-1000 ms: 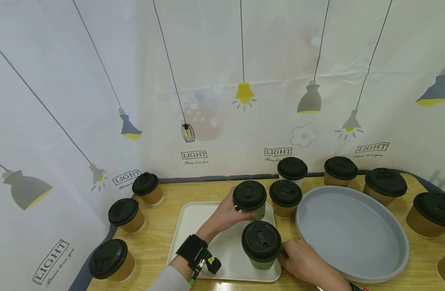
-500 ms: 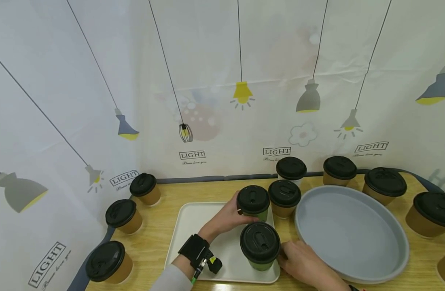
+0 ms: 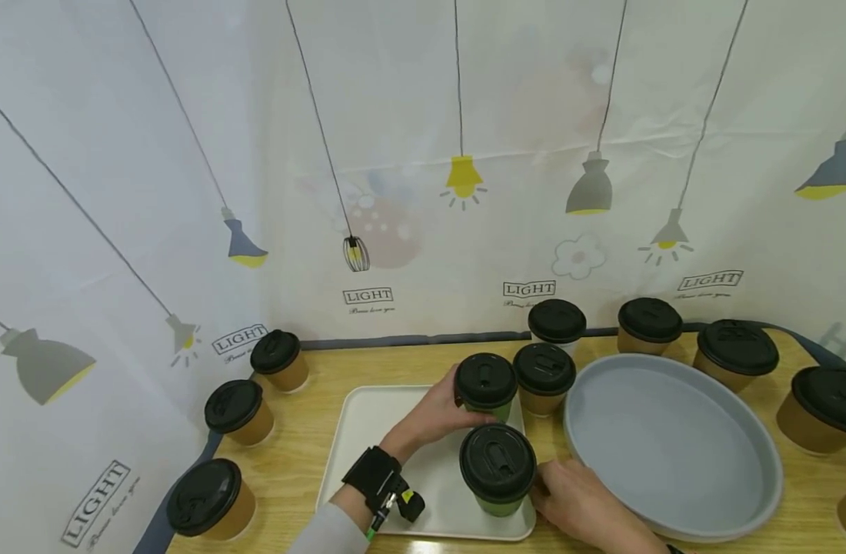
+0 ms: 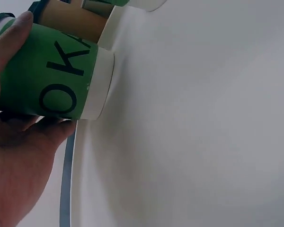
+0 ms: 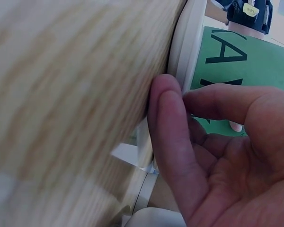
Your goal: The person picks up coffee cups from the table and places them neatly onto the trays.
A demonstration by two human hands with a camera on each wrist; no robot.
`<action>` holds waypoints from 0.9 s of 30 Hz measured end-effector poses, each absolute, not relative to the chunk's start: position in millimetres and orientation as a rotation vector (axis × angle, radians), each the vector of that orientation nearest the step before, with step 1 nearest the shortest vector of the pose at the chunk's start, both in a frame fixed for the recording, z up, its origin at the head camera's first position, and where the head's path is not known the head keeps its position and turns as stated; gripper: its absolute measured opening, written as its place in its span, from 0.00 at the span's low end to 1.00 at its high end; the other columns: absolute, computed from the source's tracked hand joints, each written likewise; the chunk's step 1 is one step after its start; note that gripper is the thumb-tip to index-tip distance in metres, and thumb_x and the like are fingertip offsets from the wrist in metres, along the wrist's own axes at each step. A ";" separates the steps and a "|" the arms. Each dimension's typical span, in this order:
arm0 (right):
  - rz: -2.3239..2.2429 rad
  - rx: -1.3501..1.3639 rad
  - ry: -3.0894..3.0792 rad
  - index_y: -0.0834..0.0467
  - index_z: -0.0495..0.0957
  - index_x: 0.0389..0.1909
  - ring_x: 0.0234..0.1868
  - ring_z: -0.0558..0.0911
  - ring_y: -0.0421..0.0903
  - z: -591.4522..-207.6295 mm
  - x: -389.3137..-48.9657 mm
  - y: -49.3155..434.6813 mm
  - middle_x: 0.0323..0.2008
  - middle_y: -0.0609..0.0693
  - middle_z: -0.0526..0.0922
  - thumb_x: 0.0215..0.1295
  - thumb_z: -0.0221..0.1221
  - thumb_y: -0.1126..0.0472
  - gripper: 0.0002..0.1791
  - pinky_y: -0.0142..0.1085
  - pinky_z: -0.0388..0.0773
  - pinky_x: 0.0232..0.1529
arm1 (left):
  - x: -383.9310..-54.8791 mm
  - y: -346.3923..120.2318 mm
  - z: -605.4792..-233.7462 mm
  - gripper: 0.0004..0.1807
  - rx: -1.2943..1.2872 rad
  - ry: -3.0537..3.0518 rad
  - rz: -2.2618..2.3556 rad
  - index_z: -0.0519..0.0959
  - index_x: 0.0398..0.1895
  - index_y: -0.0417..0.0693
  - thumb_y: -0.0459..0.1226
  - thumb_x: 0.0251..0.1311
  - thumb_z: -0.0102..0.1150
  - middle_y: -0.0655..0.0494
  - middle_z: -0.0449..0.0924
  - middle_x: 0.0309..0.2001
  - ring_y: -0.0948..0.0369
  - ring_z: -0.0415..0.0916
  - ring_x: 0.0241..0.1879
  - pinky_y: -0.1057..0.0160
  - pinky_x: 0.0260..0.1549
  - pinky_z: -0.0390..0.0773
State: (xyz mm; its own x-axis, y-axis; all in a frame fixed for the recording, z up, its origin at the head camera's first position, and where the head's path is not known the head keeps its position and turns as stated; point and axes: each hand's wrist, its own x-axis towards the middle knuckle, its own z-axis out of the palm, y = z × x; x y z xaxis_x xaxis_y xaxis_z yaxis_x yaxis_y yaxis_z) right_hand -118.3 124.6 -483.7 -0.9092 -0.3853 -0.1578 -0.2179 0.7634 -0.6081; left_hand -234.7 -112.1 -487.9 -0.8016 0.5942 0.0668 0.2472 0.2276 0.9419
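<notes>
The left hand [image 3: 440, 412] is curled around a far green cup [image 3: 488, 381], thumb on the near side and fingers behind it; the cup points lid up, its long axis roughly vertical, at the far right corner of a cream tray [image 3: 368, 419]. Whether its base touches the tray cannot be told. The right hand [image 3: 568, 492] has bent fingers with tips close together at the tray's right rim; whether they pinch it is unclear. Just left of that hand, and nearer than the left hand, a near green cup [image 3: 497, 465] stands upright on the tray, black lid up. A brown cup [image 3: 544, 377] stands just beside the far one, then a round grey tray [image 3: 672, 446] on the wooden bench [image 3: 291, 442]. Three brown cups [image 3: 211, 500] line the left side.
</notes>
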 end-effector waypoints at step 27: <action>-0.851 -0.409 2.791 0.52 0.73 0.22 0.14 0.74 0.39 -480.4 -132.4 103.6 0.08 0.40 0.72 0.70 0.58 0.70 0.16 0.38 0.75 0.26 | -172.9 -279.5 -494.7 0.05 -0.019 3.109 0.746 0.83 0.37 0.32 0.24 0.66 0.57 0.51 0.71 0.26 0.58 0.68 0.27 0.60 0.26 0.70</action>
State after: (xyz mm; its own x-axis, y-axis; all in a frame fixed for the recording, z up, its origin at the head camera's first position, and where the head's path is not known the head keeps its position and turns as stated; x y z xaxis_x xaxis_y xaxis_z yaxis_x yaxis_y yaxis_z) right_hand -132.4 103.6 -480.4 -0.9428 -0.3166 -0.1041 -0.2047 0.7966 -0.5689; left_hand -172.9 -279.5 -494.7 -0.9984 -0.0247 0.0517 0.0014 0.8911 0.4538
